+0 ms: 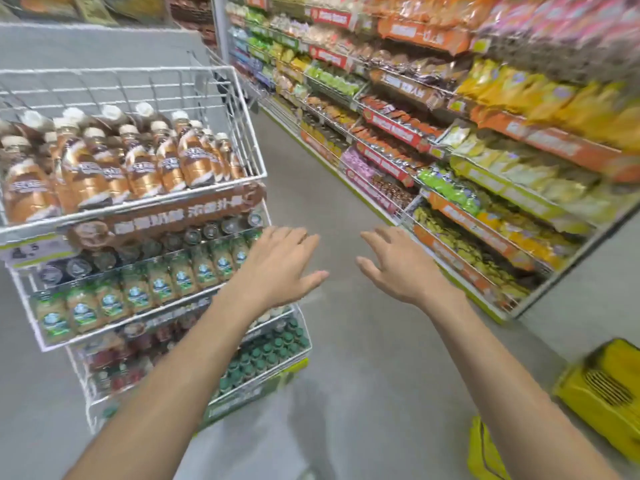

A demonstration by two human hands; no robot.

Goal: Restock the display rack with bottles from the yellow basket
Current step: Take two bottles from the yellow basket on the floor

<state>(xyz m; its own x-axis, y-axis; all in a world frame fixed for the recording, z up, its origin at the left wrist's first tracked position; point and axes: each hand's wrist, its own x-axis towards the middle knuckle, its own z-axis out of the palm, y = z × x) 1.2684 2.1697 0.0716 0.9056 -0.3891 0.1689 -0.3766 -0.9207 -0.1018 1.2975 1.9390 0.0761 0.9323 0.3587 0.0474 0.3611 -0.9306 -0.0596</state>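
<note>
A white wire display rack stands at the left with several tiers. Its top tier holds brown bottles with white caps. The tier below carries green-labelled bottles, and lower tiers hold red bottles and green-capped bottles. My left hand hovers open beside the second tier's right end, holding nothing. My right hand is open over the aisle floor, fingers spread. The yellow basket sits on the floor at the lower right, its contents hidden. The picture is blurred by motion.
Long store shelves packed with snack bags run along the right side of the aisle. Grey floor stretches between the rack and these shelves. A yellow item lies on the floor near my right forearm.
</note>
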